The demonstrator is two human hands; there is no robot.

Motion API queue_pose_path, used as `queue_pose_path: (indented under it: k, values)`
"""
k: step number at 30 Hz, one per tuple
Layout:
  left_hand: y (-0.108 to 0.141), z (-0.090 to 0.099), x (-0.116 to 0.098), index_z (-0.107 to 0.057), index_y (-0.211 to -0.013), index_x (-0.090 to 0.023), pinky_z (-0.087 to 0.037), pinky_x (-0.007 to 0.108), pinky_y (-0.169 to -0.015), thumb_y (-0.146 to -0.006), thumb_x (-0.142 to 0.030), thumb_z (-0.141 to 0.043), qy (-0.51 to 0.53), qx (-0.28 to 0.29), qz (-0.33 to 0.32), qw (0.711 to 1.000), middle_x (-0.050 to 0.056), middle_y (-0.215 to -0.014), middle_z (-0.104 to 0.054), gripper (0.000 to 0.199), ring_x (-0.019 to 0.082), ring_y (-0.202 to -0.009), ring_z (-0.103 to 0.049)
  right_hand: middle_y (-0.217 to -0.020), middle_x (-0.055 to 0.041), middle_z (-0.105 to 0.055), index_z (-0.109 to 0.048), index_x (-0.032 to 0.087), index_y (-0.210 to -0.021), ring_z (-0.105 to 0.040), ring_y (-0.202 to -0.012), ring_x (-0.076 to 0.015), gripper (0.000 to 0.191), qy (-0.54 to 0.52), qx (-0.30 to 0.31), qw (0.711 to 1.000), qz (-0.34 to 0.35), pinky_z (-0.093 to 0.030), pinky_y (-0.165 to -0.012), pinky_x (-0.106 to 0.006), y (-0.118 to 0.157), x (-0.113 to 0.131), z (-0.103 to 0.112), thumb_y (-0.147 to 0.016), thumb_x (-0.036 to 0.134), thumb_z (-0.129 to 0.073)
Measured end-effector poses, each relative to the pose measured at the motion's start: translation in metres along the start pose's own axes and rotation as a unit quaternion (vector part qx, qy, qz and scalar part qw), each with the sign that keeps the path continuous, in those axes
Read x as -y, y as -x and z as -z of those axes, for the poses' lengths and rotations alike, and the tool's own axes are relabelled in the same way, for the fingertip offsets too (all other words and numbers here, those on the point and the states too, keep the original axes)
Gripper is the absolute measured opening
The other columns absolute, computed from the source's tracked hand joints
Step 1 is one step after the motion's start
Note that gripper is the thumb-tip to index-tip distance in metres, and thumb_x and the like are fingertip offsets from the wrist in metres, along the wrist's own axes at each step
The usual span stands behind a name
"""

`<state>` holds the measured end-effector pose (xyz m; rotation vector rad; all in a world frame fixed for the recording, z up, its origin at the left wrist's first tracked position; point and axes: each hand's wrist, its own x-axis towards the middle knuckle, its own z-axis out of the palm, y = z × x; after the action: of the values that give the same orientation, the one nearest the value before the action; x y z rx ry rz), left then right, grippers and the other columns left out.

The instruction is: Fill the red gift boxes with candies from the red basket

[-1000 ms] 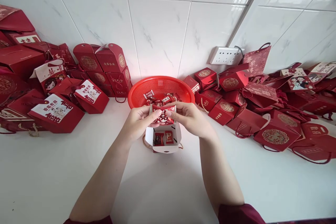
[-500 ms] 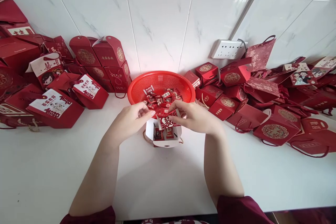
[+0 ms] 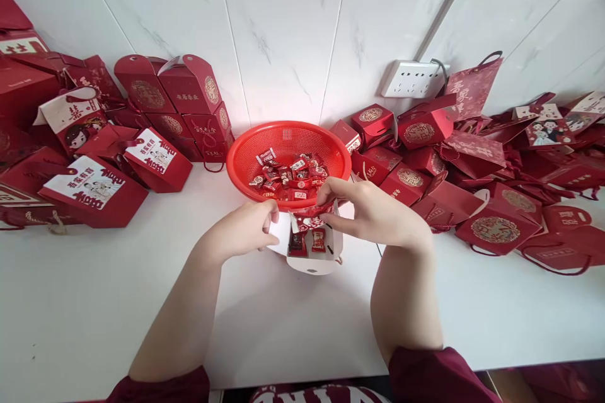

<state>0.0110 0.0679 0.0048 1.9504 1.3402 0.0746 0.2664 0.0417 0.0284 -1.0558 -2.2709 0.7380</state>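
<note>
Right hand (image 3: 362, 209) pinches red printed packet (image 3: 308, 222), right end between thumb and forefinger, above far side of open gift box (image 3: 311, 264). Left hand (image 3: 248, 227) at left flap (image 3: 283, 231); grasp cannot be told.

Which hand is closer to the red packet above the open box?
Right. The right hand holds the red packet; the left hand is apart from it, to its left, beside the open box.
</note>
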Motion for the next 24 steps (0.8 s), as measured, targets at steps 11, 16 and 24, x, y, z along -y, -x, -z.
queue_pose_path:
  k: [11,16,24]
  values:
    - [0.010,0.005,0.001,-0.049,-0.084,-0.022,-0.044,0.024,-0.052,-0.074,-0.020,-0.056,0.012,-0.005,-0.008,1.000,-0.006,-0.072,-0.054,0.012,0.016,-0.056,-0.068,-0.078,0.0000,-0.068,-0.062,0.019,-0.088,-0.058,-0.066,-0.0126,0.012,0.065,0.074,0.991,-0.086,-0.039,-0.058,-0.023,-0.017,-0.009,-0.023,-0.086,0.012,-0.053]
    - [0.010,0.004,0.005,-0.050,-0.086,-0.022,-0.044,0.024,-0.050,-0.075,-0.020,-0.055,0.036,-0.018,0.002,0.999,-0.005,-0.075,-0.054,0.012,0.016,-0.055,-0.069,-0.083,-0.0022,-0.071,-0.067,0.019,-0.090,-0.061,-0.070,-0.0139,0.020,0.061,0.054,0.992,-0.097,-0.039,-0.061,-0.024,-0.021,-0.002,-0.033,-0.090,0.010,-0.049]
    - [0.011,0.002,-0.002,-0.052,-0.106,-0.026,-0.049,0.027,-0.059,-0.081,-0.027,-0.058,0.035,-0.049,-0.061,0.996,-0.005,-0.076,-0.065,0.025,0.018,-0.065,-0.069,-0.087,-0.0024,-0.072,-0.068,0.020,-0.096,-0.064,-0.076,-0.0166,0.017,0.084,-0.030,0.989,-0.114,-0.043,-0.065,-0.026,-0.013,0.003,-0.019,-0.094,0.018,-0.051]
